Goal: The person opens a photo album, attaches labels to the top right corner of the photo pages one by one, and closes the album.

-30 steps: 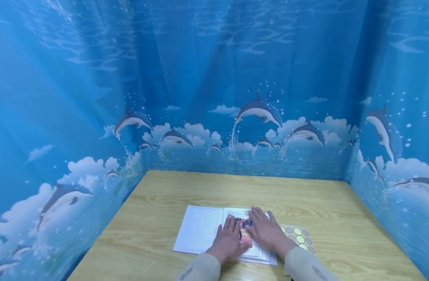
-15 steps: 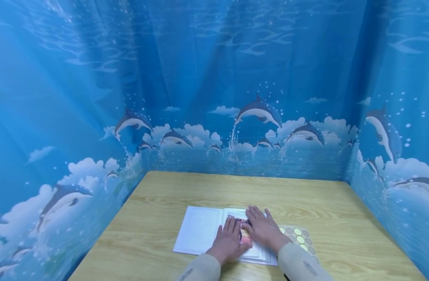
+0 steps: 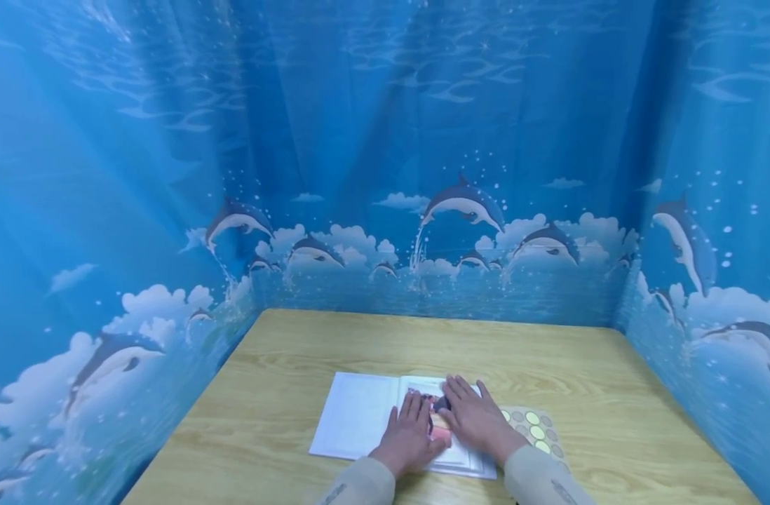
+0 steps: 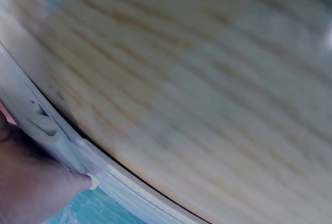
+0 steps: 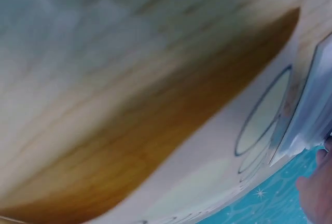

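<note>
Open book [image 3: 366,421] lying on the tabletop [image 3: 284,365], left hand [image 3: 410,436] and right hand [image 3: 476,419] pressing flat-fingered on its right page, sticker sheet [image 3: 536,429] just right of the book

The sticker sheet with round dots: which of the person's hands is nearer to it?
Right. The right hand lies on the open book just beside the sticker sheet; the left hand lies beyond it, farther off.

Open album [image 3: 360,414] on wooden desk [image 3: 284,393], both hands flat on its right page.
Left hand [image 3: 411,436] and right hand [image 3: 475,419] press a photo [image 3: 440,414]; sticker sheet [image 3: 536,428] just right; dolphin-print blue curtain [image 3: 385,175] around.
</note>
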Demonstrator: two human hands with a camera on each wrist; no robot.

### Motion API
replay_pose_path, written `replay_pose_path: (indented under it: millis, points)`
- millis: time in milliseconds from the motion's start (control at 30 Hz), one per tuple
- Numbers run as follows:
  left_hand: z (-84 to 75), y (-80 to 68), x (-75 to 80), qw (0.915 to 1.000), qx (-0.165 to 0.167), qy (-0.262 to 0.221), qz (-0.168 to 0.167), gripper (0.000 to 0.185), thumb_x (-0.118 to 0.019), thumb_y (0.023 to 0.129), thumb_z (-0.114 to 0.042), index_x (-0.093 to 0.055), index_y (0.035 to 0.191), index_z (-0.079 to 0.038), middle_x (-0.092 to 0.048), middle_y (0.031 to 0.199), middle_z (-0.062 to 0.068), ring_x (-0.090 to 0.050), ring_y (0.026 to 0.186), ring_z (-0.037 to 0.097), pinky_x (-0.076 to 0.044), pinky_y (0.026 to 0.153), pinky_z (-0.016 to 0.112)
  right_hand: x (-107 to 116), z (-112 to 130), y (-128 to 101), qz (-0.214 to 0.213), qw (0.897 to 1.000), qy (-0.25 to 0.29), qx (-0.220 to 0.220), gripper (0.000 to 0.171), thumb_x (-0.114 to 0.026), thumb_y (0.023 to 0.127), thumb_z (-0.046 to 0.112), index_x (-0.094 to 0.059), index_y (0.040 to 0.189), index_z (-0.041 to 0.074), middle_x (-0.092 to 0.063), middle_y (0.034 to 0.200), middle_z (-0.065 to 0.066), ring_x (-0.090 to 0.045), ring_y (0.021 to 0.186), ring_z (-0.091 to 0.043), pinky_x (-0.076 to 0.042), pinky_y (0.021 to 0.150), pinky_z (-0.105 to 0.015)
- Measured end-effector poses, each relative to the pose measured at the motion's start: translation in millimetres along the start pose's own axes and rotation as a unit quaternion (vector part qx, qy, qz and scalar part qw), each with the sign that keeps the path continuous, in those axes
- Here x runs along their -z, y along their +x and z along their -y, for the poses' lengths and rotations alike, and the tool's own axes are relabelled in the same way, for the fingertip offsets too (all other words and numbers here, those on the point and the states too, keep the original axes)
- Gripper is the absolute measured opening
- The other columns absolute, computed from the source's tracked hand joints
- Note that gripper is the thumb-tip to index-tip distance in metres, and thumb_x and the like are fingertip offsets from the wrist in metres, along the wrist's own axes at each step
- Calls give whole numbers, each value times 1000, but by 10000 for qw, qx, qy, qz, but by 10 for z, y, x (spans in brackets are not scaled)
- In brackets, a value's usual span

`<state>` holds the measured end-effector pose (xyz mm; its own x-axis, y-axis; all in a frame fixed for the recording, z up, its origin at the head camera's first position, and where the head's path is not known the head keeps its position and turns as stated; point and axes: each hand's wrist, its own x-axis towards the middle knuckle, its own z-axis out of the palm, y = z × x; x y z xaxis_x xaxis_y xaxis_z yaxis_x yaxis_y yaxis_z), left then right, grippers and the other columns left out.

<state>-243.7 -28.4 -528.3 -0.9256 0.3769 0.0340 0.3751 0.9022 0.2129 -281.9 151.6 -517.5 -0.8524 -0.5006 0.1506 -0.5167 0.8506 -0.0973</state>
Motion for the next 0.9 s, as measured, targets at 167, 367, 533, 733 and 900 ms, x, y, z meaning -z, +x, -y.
replay_pose_path:
  millis: [167,367,533,733,900]
  points:
    - [-14,-8,10,10000,28,32,45,84,-39,98,-64,-32,153,-1,-23,160,20,-18,149,34,-24,116,56,-14,2,35,-28,9999,-51,-138,59,-40,106,41,-40,149,2,-33,157,-18,-28,145,-35,-15,118,-60]
    - [-18,-3,5,10000,24,51,6,86,-38,97,-66,-32,153,-1,-24,160,19,-17,149,34,-24,116,57,-21,45,79,106,9999,-24,51,59,-38,106,41,-40,149,0,-33,157,-17,-28,146,-35,-16,118,-59]
    - [-13,5,-10,10000,37,36,80,86,-35,97,-67,-30,154,-2,-21,161,18,-15,149,34,-23,117,56,15,35,73,145,9995,187,-201,58,-41,106,39,-40,149,0,-33,157,-18,-27,146,-36,-14,118,-60]
    - [-6,14,-20,9999,46,104,100,86,-34,97,-67,-30,154,-2,-20,161,18,-15,149,34,-23,117,56,-15,6,91,96,9992,182,-342,59,-43,105,41,-40,149,2,-31,158,-18,-26,146,-35,-13,118,-59]
    - [-11,7,-19,9999,32,111,27,87,-35,96,-68,-31,154,-3,-22,161,18,-16,149,34,-24,116,56,-30,25,106,121,9996,151,-189,59,-40,106,41,-40,150,2,-31,158,-18,-26,146,-35,-14,118,-60]
